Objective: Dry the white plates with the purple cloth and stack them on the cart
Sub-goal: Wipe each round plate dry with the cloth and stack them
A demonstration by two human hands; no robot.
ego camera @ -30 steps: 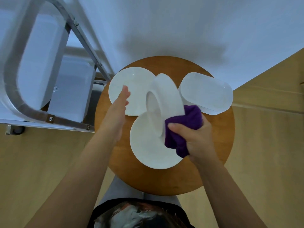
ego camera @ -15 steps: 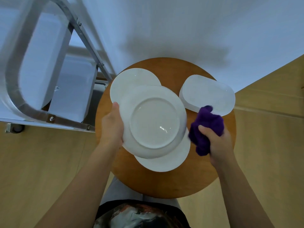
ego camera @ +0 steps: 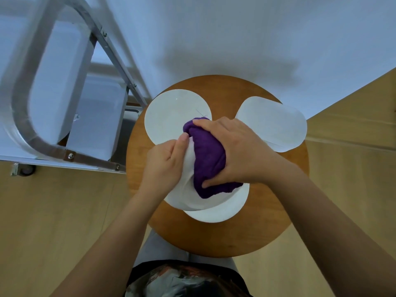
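Two bare forearms are seen from above, reaching forward and angled inward so that the hands meet at the centre. The left hand (ego camera: 166, 161) is turned palm down, its fingers curled under and its thumb laid along the top — a rim is gripped at its left edge. The right hand (ego camera: 237, 153) is spread palm down, fingers curved and thumb tucked low — a bunched cloth is clutched beneath it.
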